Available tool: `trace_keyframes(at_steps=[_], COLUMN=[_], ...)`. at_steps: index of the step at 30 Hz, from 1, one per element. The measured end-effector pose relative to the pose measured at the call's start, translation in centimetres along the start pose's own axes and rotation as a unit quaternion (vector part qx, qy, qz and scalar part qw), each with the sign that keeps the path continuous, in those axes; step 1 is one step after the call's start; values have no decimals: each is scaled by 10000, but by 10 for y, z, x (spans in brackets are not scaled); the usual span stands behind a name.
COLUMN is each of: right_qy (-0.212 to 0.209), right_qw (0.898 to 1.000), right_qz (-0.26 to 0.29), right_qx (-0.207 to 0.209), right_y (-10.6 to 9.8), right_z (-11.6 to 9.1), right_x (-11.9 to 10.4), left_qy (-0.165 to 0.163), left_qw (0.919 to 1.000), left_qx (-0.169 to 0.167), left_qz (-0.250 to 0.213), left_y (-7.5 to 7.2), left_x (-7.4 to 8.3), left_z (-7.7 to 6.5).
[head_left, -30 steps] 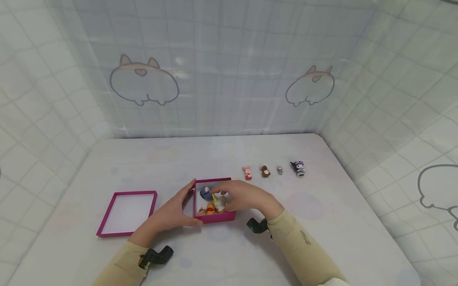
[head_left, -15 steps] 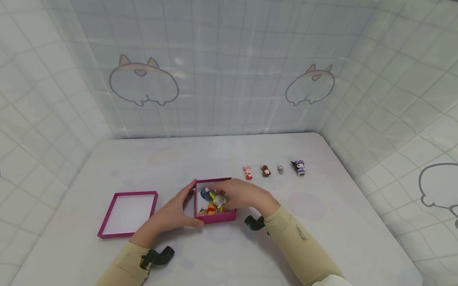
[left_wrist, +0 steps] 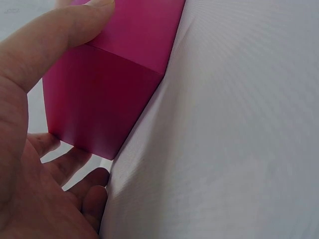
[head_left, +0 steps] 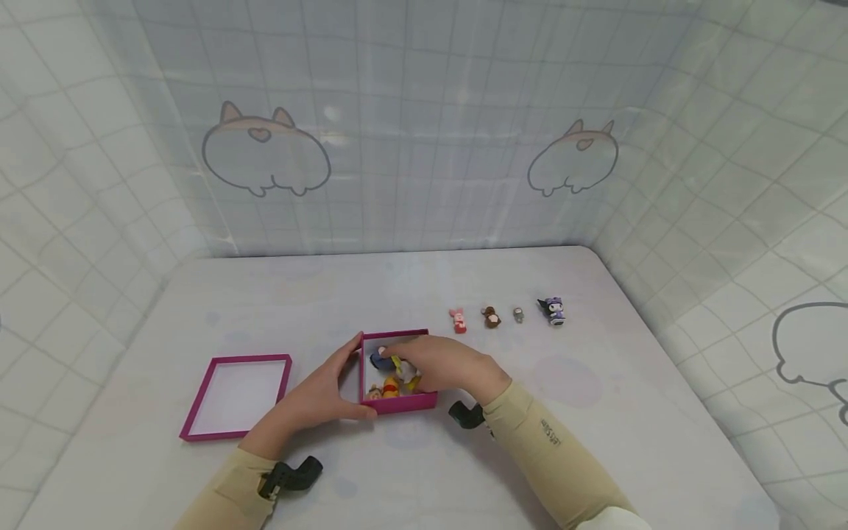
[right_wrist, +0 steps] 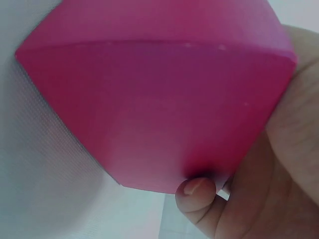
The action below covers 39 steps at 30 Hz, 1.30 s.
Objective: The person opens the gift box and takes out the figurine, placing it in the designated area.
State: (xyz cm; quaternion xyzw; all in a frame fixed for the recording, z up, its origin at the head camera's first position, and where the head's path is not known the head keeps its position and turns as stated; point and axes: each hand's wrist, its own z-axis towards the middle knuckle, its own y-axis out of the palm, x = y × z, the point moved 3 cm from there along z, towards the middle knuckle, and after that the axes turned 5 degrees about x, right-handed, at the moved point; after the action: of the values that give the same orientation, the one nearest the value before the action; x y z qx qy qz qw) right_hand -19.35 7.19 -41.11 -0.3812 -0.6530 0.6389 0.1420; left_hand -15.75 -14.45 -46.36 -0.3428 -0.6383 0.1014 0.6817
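Your left hand (head_left: 318, 394) grips the left side of the box (head_left: 404, 404), which sits on the table (head_left: 371, 291). Your right hand (head_left: 453, 363) is in over the right wall, at the toys (head_left: 391, 388); can't tell if it's pinching any.

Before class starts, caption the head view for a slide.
The left hand holds a magenta box as the right hand reaches in among small figures; four more figures form a row outside.
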Motion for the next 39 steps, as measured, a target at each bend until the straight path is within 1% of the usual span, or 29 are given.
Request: trace_keyframes(at_steps=[3, 6, 12, 15, 18, 20, 23, 25, 28, 30, 32, 36, 37, 39], right_qy=[40, 35, -171, -290, -358, -488, -695, -785, -789, -721, -680, -619, -599, -523], right_qw=[9997, 9980, 9886, 9831, 9729, 9646, 9515, 9442, 9341, 9283, 9204, 8994, 8955, 8913], right_qz=[218, 608, 1432, 1707, 2092, 2316, 2656, 2841, 3133, 3316, 3528, 3994, 4065, 4138], right_qx=[33, 150, 428, 600, 921, 1161, 1389, 1469, 1521, 1521, 1543, 1666, 1712, 1776], right_y=[-2, -4, -10, -14, -22, -27, -32, -33, -33, -33, -33, -34, -35, -35], right_z=[-2, -3, -6, -8, -11, -13, -14, -15, -14, -14, -14, -14, -14, -15], right_x=[0, 3, 13, 19, 24, 27, 29, 30, 30, 30, 30, 31, 31, 32], left_qy=[11, 11, -1, -54, -118, -151, -168, -167, -159, -165, -167, -185, -175, -182], left_qw=[10000, 10000, 10000, 10000, 9999, 9998, 9998, 9998, 9998, 9998, 9998, 9998, 9998, 9998], left_qx=[8, 19, 14, 13, 12, 17, 23, 28, 33, 32, 28, 24, 19, 15], left_qz=[2, -4, 4, 19, 62, 88, 109, 100, 87, 87, 89, 87, 95, 111], left_y=[1, 1, 0, 0, 0, 1, 2, 2, 2, 2, 2, 2, 2, 1], left_x=[-1, -2, -2, -1, -2, -2, -3, -3, -3, -3, -3, -3, -4, -4], left_z=[0, 1, 2, 2, 3, 3, 3, 3, 3, 3, 3, 3, 3, 3])
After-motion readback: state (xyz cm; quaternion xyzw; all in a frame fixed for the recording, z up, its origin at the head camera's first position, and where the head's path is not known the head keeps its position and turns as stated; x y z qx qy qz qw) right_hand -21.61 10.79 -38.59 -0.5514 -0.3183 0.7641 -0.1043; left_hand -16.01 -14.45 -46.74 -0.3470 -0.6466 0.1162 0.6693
